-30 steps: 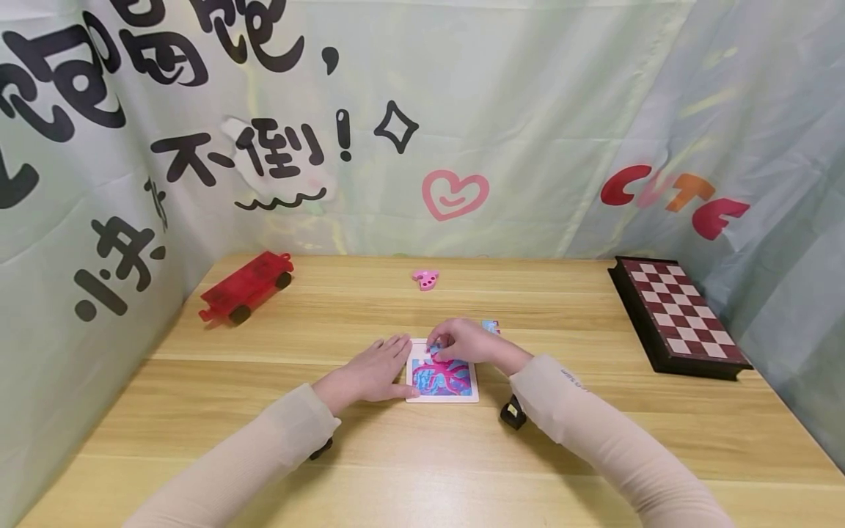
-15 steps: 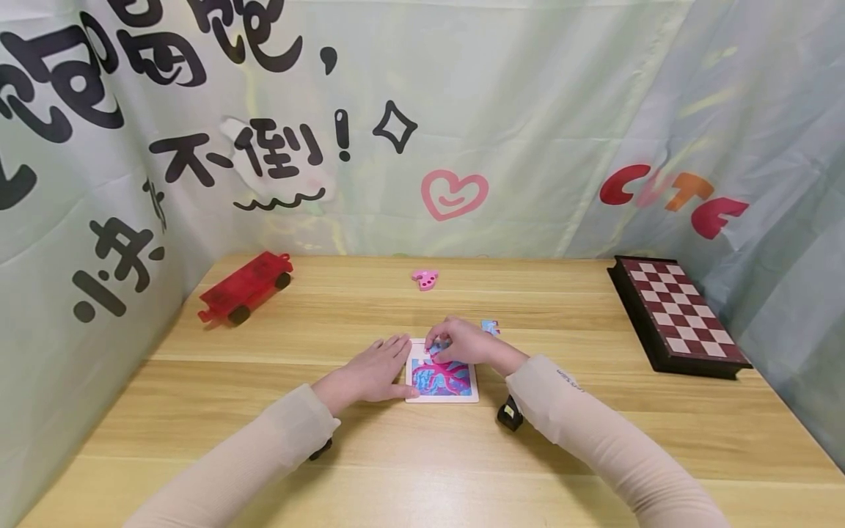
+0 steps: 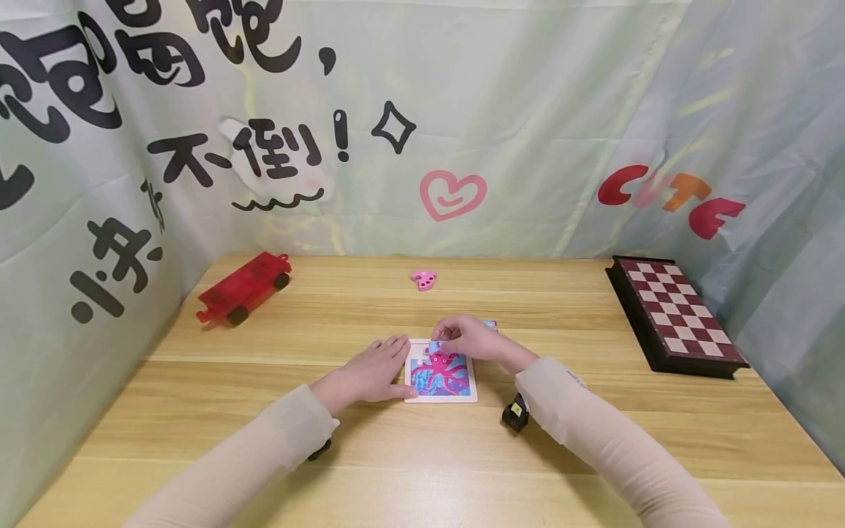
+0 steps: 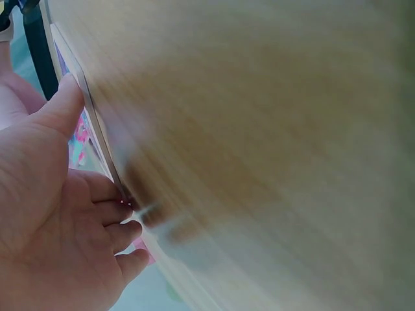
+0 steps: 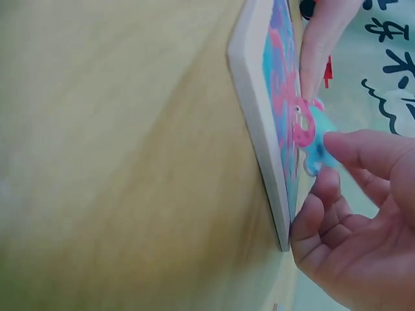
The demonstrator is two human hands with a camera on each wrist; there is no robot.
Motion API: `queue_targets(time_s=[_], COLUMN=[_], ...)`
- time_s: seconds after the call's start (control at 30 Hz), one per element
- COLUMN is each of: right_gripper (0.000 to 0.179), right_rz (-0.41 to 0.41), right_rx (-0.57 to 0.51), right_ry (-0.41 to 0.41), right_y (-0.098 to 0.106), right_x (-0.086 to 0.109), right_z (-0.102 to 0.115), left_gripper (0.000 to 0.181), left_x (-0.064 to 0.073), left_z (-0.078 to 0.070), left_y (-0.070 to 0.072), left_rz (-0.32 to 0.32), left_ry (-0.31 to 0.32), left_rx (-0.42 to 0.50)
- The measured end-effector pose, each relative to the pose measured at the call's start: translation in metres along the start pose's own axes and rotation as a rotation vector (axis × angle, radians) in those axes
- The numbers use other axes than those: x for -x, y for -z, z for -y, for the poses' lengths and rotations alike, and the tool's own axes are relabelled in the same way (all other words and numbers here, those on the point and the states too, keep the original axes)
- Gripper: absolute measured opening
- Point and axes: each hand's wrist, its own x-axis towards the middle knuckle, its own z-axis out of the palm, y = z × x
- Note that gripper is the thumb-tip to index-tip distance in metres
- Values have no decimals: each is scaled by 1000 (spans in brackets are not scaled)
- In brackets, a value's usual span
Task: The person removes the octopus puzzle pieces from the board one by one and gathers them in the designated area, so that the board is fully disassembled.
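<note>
A pale-framed jigsaw puzzle board [image 3: 449, 400], bearing a pink octopus on blue, lies on the table before me. My left hand [image 3: 368, 372] rests along its left side, fingers stretched and thumb on the near left corner. In the left wrist view, the left hand's thumb [image 4: 65, 107] lies against the board's edge. Over the upper part of the board, my right hand [image 3: 472, 339] pinches a blue and pink puzzle piece [image 5: 318, 139] between thumb and fingers. The right wrist view shows that piece tilted up from the picture. Another piece [image 3: 491, 323] lies beyond the right hand, partly covered.
Back left stands a red toy wagon [image 3: 244, 287] with black wheels. A small pink toy piece [image 3: 424, 279] lies at the back middle. The checkered game box [image 3: 680, 312] is at the right. A printed curtain [image 3: 541, 132] encloses the table's back and sides.
My right hand has shifted slightly right and up with the puzzle piece, uncovering more of the octopus. It hides more of the loose piece behind it. The left hand stays in place.
</note>
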Motion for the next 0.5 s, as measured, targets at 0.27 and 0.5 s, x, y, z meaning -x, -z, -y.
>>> queue_targets(time_s=[0.27,0.5], right_gripper=[6,7], right_rz=[-8,-52], right_rx=[-73,-185], right_ry=[-34,-83], right_y=[4,14], right_x=[5,14], right_z=[-4,-2], left_gripper=[86,86], left_x=[-1,1], left_z=[1,-1], left_y=[0,0], left_rz=[-7,-2], left_ry=[-2,-8], left_rx=[3,5])
